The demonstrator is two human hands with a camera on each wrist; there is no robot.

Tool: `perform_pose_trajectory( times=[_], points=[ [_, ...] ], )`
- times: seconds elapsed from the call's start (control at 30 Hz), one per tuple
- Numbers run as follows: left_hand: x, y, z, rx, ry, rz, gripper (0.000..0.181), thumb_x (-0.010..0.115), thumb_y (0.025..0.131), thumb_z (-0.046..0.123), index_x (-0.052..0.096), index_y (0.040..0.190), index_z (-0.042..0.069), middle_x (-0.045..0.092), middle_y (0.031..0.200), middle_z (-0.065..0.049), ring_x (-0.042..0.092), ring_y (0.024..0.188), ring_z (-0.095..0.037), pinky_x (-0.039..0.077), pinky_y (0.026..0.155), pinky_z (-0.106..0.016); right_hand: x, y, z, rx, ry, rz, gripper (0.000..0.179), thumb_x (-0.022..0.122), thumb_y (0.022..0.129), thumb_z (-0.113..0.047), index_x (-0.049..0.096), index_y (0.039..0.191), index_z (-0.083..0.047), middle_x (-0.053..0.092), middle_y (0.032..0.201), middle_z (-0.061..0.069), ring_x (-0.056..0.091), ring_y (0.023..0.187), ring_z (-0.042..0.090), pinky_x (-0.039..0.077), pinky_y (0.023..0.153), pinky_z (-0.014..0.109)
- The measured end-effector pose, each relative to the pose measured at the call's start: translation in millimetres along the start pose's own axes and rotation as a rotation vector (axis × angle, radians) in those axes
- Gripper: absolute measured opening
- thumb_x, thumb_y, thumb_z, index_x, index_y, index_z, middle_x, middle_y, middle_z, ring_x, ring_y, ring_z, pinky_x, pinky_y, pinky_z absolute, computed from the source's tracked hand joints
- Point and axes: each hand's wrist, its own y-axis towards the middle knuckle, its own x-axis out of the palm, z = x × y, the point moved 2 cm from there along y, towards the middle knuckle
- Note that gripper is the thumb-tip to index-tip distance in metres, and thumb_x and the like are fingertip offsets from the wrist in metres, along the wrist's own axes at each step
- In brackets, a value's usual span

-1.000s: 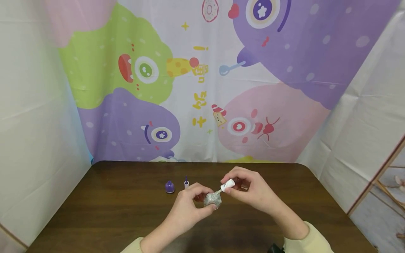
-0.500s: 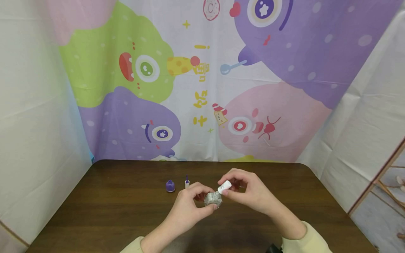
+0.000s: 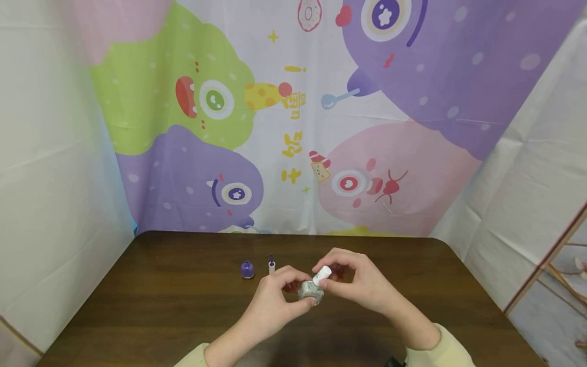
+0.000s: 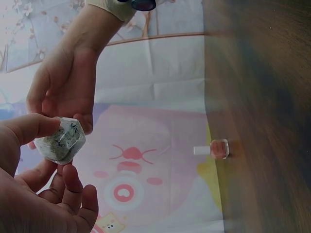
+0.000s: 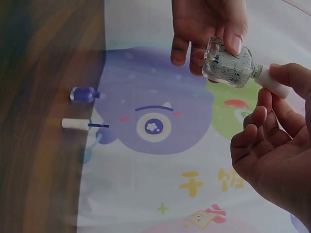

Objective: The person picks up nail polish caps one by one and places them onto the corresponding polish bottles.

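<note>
One speckled bottle (image 5: 224, 68) in left fingers (image 3: 292, 276); right fingers (image 3: 343, 257) pinch white cap (image 5: 273, 84).

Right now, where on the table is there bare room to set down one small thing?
The table is bare left of the purple bottle, and also right of the right hand. The middle is crowded: the purple bottle, upright brush cap and pink bottle stand there, and the left hand holds the speckled bottle above.

The dark-flecked bottle (image 5: 226, 70) is whitish, its cap (image 3: 323, 275) white, the table (image 3: 183, 306) brown, the backdrop (image 3: 312, 117) cartoon-printed.
</note>
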Motion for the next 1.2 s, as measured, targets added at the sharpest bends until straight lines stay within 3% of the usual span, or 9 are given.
perform_pose_trajectory(
  times=[0.3, 0.53, 0.93, 1.2],
  points=[
    [0.4, -0.4, -0.4, -0.008, 0.003, -0.006, 0.023, 0.080, 0.071, 0.013, 0.069, 0.090, 0.020, 0.061, 0.082, 0.016, 0.054, 0.075, -0.006, 0.047, 0.070, -0.024, 0.2, 1.2, -0.8, -0.024, -0.030, -0.009, 0.016, 0.072, 0.083, -0.012, 0.068, 0.099, -0.014, 0.063, 0.089, -0.002, 0.052, 0.066, 0.008, 0.047, 0.054, 0.023],
    [0.1, -0.3, -0.6, 0.000, 0.001, -0.012, 0.022, 0.080, 0.072, 0.015, 0.070, 0.091, 0.018, 0.062, 0.082, 0.012, 0.054, 0.076, -0.007, 0.047, 0.070, -0.023, 0.5, 1.1, -1.1, 0.022, -0.013, -0.012, 0.017, 0.073, 0.082, -0.014, 0.070, 0.099, -0.014, 0.064, 0.090, -0.003, 0.053, 0.067, 0.009, 0.048, 0.055, 0.023],
    [-0.1, -0.5, 1.8, -0.002, -0.019, -0.010, 0.023, 0.080, 0.072, 0.018, 0.071, 0.093, 0.017, 0.064, 0.084, 0.009, 0.055, 0.076, -0.007, 0.047, 0.070, -0.024, 1.6, 2.3, -4.1, 0.043, -0.009, -0.032, 0.015, 0.073, 0.082, -0.015, 0.071, 0.097, -0.017, 0.066, 0.086, -0.005, 0.053, 0.064, 0.010, 0.046, 0.051, 0.024],
    [0.8, -2.3, 1.8, 0.003, -0.033, -0.002, 0.021, 0.080, 0.072, 0.018, 0.071, 0.091, 0.017, 0.064, 0.082, 0.008, 0.055, 0.074, -0.010, 0.047, 0.069, -0.024, 3.2, 1.3, -0.8, 0.042, 0.010, -0.003, 0.015, 0.074, 0.081, -0.014, 0.071, 0.095, -0.017, 0.062, 0.080, -0.003, 0.051, 0.065, 0.007, 0.044, 0.051, 0.022]
  ],
)
